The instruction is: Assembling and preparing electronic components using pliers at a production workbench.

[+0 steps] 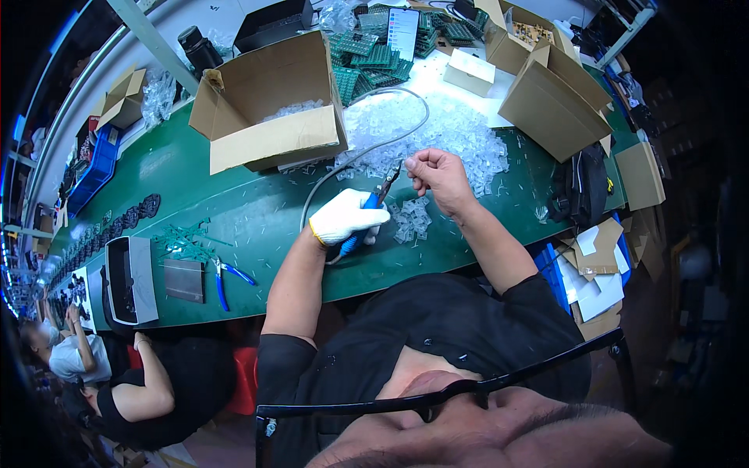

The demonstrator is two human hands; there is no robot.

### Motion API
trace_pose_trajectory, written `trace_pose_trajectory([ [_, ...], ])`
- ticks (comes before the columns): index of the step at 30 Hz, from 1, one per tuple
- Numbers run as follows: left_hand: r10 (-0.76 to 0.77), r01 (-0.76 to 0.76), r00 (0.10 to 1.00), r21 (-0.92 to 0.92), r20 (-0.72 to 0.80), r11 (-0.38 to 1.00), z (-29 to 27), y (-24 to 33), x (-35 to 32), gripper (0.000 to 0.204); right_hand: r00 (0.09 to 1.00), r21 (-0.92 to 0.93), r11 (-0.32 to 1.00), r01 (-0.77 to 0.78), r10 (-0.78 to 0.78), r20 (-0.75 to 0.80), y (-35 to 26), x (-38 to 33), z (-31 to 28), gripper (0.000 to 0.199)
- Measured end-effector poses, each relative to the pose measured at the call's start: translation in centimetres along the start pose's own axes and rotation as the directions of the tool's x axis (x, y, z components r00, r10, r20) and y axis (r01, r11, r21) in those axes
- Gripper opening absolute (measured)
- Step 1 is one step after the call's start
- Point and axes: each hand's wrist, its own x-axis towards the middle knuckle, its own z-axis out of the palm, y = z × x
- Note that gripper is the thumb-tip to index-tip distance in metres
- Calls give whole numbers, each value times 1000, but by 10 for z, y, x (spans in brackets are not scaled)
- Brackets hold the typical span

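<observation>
My left hand (343, 217), in a white glove, is wrapped round blue-handled nippers (384, 189) with dark jaws pointing up and to the right. A grey hose (312, 195) loops near this hand and over the work area. My bare right hand (441, 181) is beside the jaw tips, thumb and forefinger pinched together; whatever is between them is too small to make out. Just below the hands lies a small cluster of clear plastic pieces (411, 219). Beyond them spreads a large heap of similar clear pieces (460, 132) on the green table (257, 218).
An open cardboard box (273, 140) with clear pieces stands at back left, another box (554, 101) at back right. Green lattice-like parts (367, 58) are piled behind a lit phone (402, 33). Blue-handled pliers (222, 285) lie left, near green scraps (187, 242). Other people (140, 390) sit at left.
</observation>
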Motion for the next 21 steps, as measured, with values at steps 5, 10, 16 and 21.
trace_pose_trajectory([
  [5,2,-3,1000,-31,-30,999,-3,-14,7,34,1000,20,1000,4,-4,-4,6,-1,-7,26],
  [10,16,-26,999,-256,-42,966,-8,-18,13,36,998,-247,969,22,-8,56,22,-11,-25,23],
  [16,15,-21,999,-238,-29,971,-10,-17,10,38,976,-737,641,215,-155,150,11,-30,-17,27],
  [21,28,-32,999,-233,-22,972,-8,-14,8,39,911,-832,467,298,-399,103,16,-3,-25,26],
])
